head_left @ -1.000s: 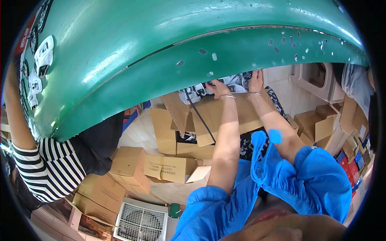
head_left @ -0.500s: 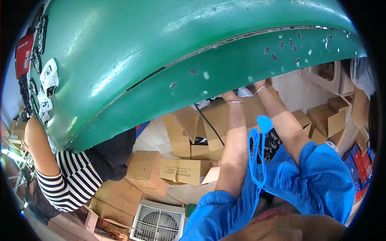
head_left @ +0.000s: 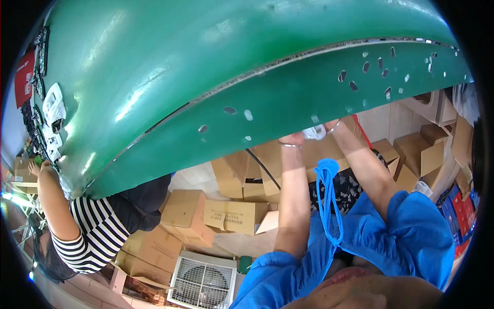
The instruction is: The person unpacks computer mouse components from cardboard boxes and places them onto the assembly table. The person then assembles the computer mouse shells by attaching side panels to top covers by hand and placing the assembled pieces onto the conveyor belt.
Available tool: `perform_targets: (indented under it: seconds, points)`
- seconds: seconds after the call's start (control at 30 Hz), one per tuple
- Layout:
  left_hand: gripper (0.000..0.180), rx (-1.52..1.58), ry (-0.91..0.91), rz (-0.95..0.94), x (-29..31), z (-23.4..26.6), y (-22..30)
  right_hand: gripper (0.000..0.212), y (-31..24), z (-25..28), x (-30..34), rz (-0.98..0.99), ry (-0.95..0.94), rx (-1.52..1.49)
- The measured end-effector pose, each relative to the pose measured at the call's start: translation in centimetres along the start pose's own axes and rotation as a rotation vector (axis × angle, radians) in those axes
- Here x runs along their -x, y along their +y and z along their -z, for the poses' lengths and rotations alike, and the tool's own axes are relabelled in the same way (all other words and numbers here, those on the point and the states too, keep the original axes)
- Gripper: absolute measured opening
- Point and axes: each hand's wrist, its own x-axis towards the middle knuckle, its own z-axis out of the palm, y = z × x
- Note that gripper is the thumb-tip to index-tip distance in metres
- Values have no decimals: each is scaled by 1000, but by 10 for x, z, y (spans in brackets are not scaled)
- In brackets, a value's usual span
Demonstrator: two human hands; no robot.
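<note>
While a green table [head_left: 231,56] partly hides them, left hand [head_left: 292,138] and right hand [head_left: 332,125] flank a white object [head_left: 314,133] mid-frame; their grip unclear.

White piece [head_left: 315,132]: is showing pale, with greyish patches | outline: is staying unclear, the table [head_left: 288,105] hiding its upper part | pose: tilt is not reading clearly | place: is hanging between left hand [head_left: 292,138] and right hand [head_left: 332,125], peeking from below the table's near edge, above a box [head_left: 267,159]
</note>
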Motion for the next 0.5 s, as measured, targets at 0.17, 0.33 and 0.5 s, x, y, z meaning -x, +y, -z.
perform_targets:
  seconds: [0.17, 0.33, 0.5]
  points:
    - [51, 49, 222, 105, -18, 10, -4, 52, -5, 17, -17, -106, -36, -108]
    - [45, -114, -74, 39, -38, 36, 1, 53, -29, 20, -23, -189, -88, -215]
    - [44, -84, 163, -24, 9, -30, 8, 54, -60, 17, 0, -273, -94, -322]
